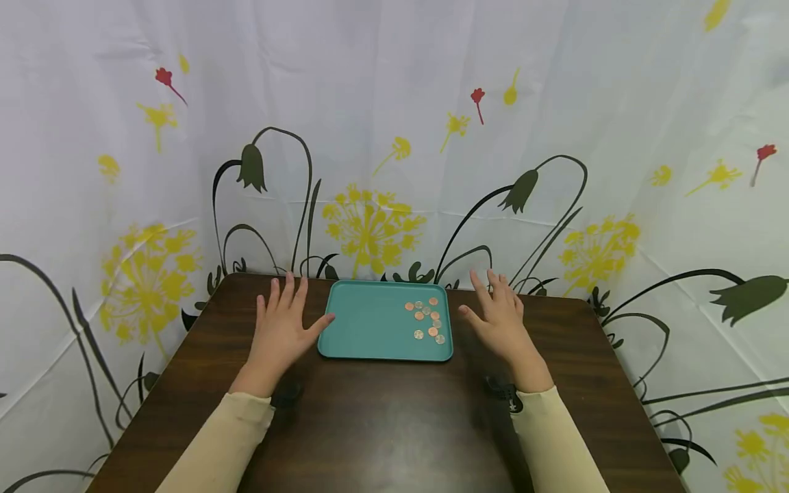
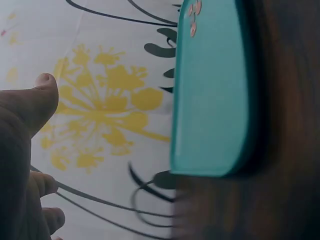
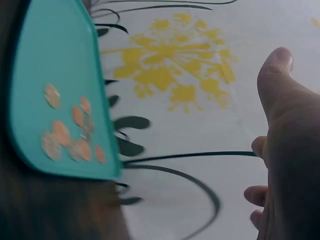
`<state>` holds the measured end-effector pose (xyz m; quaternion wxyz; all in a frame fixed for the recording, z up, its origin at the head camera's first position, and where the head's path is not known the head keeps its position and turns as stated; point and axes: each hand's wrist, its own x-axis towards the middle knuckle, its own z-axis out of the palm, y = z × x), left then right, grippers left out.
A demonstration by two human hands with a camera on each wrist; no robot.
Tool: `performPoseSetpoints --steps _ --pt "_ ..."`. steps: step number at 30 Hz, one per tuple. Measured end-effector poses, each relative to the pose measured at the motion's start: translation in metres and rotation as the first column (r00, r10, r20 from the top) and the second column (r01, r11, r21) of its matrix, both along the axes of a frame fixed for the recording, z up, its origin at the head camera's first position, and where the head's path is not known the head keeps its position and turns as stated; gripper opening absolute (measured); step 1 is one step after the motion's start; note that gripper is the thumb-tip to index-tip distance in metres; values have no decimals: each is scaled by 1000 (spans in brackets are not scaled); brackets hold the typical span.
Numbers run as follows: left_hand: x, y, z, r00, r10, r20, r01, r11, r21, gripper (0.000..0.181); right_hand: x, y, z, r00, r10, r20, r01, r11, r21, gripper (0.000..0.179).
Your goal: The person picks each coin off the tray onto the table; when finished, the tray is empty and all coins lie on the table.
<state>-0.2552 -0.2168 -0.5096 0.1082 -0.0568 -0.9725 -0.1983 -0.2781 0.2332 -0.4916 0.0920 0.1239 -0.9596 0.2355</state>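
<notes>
A teal rectangular tray (image 1: 370, 322) lies on the dark wooden table, close to its far edge. Several coins, some copper and some silver, are scattered over the tray's right part; one copper coin (image 1: 433, 301) is near the far rim. My left hand (image 1: 283, 329) is at the tray's left side with fingers spread, its thumb tip overlapping the left rim in the head view. To the right of the tray my right hand (image 1: 501, 322) hovers with fingers extended and holds nothing. In the right wrist view the coins (image 3: 61, 133) sit grouped toward one end of the tray.
The dark wood table (image 1: 382, 424) stretches in front of the tray and to both sides. Behind it hangs a white curtain (image 1: 382, 82) printed with yellow, red and green flowers, right along the table's far edge. A dark band (image 1: 511, 397) circles my right wrist.
</notes>
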Motion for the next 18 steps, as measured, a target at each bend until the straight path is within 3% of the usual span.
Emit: performPoseSetpoints --steps 4,7,8,10,12,14,15,16,18 --pt "-2 6 -20 997 -17 70 12 998 62 114 -4 -12 -28 1000 4 28 0 993 -116 74" --pt "-3 9 -34 990 -29 137 13 993 114 117 -10 -19 -54 996 45 76 -18 942 -335 56" --pt "-4 10 -38 987 -29 161 8 991 133 118 -11 -21 -64 994 61 91 -19 911 -411 50" --pt "-5 12 -45 980 -32 195 -1 986 166 121 -14 -23 -82 984 101 147 4 809 -588 39" --pt "-6 12 -50 977 -39 212 -4 980 199 124 -15 -25 -98 977 112 181 48 713 -700 35" --pt "-6 12 -54 973 -49 226 -6 972 236 125 -15 -26 -109 970 117 213 89 644 -760 32" --pt "-6 12 -56 970 -58 237 -7 964 266 125 -15 -26 -113 966 118 230 108 622 -776 30" --pt "-5 11 -58 966 -63 249 -13 956 293 125 -15 -27 -115 964 113 238 117 625 -772 28" --pt "-3 10 -62 956 -71 284 -34 937 348 123 -16 -28 -117 960 102 260 129 664 -737 24"
